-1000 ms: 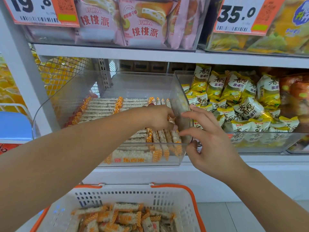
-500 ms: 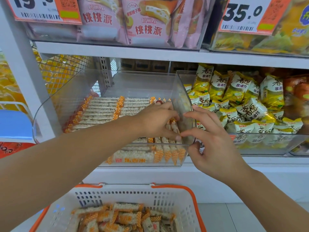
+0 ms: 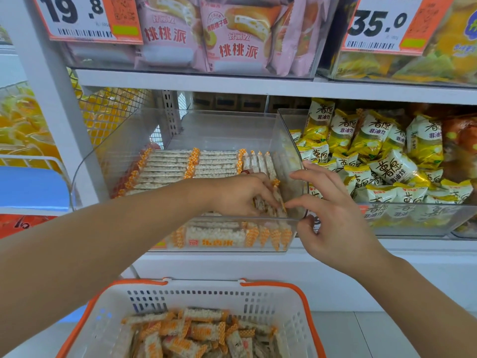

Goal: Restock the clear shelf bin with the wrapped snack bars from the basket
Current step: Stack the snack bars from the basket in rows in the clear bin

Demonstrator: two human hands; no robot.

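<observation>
Where the clear shelf bin [image 3: 144,153] sat on the middle shelf [image 3: 258,86], the wrapped snack bars [image 3: 167,166] lay inside it in two flat side-by-side stacks at the back, with four bars on edge beside them at the right and more bars packed along the front wall; each bar was a pale puffed-grain stick in clear film with orange checked ends; the exact total could not be counted. The left hand [image 3: 240,195] reached into the bin's right front corner, fingers curled down onto the bars there, gripping them; against half a second before, it had pressed lower and further toward the corner, and the bars under it stood closer against the side wall. The right hand [image 3: 333,215] stayed outside that corner, thumb and forefinger pinching the bin's side wall, other fingers spread, much as before. One white basket [image 3: 291,306] with an orange rim sat below, holding a loose heap of the same bars; a neighbouring bin [image 3: 413,215] held yellow snack packets [image 3: 392,171]; two price tags, 19.8 [image 3: 72,16] and 35.0 [image 3: 379,21], hung above, by pink pie bags [image 3: 232,34].
</observation>
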